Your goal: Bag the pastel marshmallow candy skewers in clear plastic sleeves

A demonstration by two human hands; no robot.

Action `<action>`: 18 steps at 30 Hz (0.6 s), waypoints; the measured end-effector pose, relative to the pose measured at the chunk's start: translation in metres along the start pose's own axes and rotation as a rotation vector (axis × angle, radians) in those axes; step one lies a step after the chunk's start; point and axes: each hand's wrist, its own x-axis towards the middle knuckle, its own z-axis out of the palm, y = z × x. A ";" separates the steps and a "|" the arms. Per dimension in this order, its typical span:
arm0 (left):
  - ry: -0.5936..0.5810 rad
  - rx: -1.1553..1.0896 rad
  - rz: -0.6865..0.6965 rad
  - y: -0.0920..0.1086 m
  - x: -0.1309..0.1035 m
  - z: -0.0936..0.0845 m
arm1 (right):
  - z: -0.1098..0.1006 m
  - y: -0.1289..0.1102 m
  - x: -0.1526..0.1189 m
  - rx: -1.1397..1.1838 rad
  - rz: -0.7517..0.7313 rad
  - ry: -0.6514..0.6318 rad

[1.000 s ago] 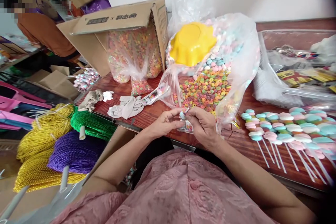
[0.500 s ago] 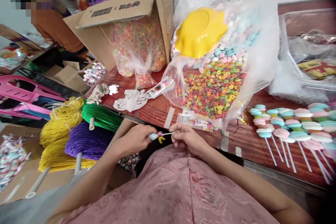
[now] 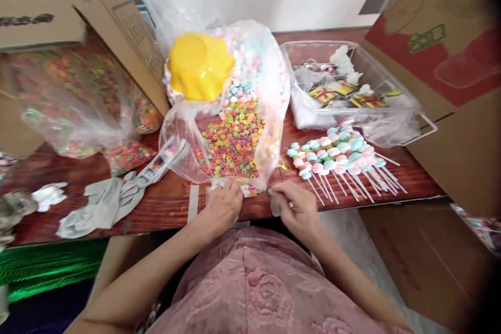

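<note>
Bent over the table edge, my left hand has its fingers closed on the left part of a clear printed wrapper; what it pinches is hidden. My right hand is curled, thumb against fingers, beside a pale translucent strip at the edge; anything small in it cannot be made out. Behind the hands, an open plastic bag holds ring candies and pastel candies, with a yellow scalloped bowl upside down on them. Stacked candy sticks lie to the right.
At left are a cardboard box of bagged ring candies, grey gloves, a crumpled white piece and green cord. A clear bin of packets stands back right, beside a tall carton.
The view has swung right. My hands have moved apart, to the wrapper and the strip at the table edge. The small candy stick held between them is no longer visible.
</note>
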 end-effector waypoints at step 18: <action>0.555 -0.366 -0.073 -0.021 -0.012 0.038 | -0.072 0.092 -0.007 -0.730 0.416 0.456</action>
